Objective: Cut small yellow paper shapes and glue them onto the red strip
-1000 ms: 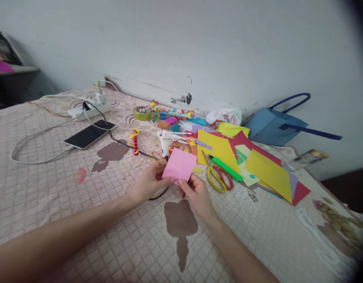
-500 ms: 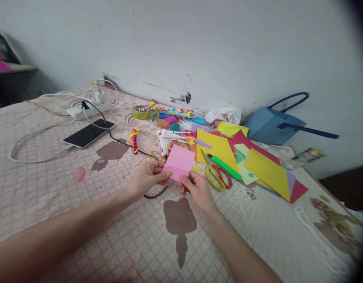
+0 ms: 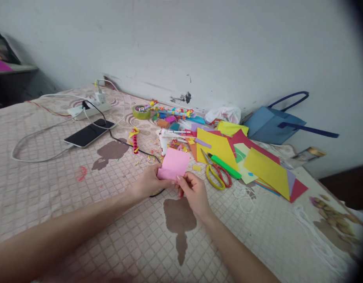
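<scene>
Both hands hold a small pink sheet of paper above the table, its lower edge folded up in a narrow strip. My left hand grips the lower left side, thumb along the bottom edge. The fingers of my right hand pinch the lower right part near the fold. Just behind the paper stands a white glue gun, partly covered by it. To the right lie scissors with yellow and red handles, beside a green box cutter or marker-like stick.
Coloured paper sheets spread at the right, near white string and a blue bag. A phone and a power strip with cables lie at the left. Green tape and a pink-yellow decorated stick are behind.
The pink paper has shifted slightly left and turned a little more upright. My left hand now covers its lower left corner, and my right fingers have slid left along the fold.
</scene>
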The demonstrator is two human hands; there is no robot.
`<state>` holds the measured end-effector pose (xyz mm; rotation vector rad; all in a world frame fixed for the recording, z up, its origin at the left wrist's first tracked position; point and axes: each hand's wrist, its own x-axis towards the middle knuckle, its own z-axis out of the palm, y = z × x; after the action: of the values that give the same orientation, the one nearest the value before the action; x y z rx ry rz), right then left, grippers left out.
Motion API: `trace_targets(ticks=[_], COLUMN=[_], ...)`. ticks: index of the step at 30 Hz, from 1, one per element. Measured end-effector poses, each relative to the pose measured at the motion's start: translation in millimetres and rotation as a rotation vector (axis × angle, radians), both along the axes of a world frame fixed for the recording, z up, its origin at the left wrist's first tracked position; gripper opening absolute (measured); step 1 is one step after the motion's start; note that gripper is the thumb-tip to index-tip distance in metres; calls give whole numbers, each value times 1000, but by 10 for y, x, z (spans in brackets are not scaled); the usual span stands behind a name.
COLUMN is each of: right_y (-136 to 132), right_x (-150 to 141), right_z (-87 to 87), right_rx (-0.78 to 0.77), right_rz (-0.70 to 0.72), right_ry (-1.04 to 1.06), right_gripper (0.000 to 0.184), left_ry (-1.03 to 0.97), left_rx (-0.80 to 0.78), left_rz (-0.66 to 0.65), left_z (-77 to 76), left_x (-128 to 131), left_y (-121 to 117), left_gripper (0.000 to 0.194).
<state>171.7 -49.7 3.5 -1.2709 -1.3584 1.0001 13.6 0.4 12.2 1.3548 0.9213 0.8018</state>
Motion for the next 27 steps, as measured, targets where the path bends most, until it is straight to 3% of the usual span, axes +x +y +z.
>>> trace_targets(ticks=[8, 12, 16, 23, 27], right_y=[46, 65, 73, 110, 140], right_x=[40, 47, 53, 137, 185], right_z=[-11, -49, -67, 5, -16], right_rx=[22, -59, -97, -105, -99], right_rz=[-62, 0, 18, 51, 55], right_ry=[45, 145, 97, 99, 91], right_gripper=[28, 26, 27, 30, 31], left_ry=[-147, -176, -161, -305, -350], left_rx=[-215, -212, -230, -371, -367], left_rz=[-40, -55, -55, -198, -143], left_z=[64, 72, 64, 48, 57], left_x=[-48, -67, -71, -105, -100], left_y=[58, 69, 60, 130, 154], left_gripper=[38, 36, 31, 28, 27])
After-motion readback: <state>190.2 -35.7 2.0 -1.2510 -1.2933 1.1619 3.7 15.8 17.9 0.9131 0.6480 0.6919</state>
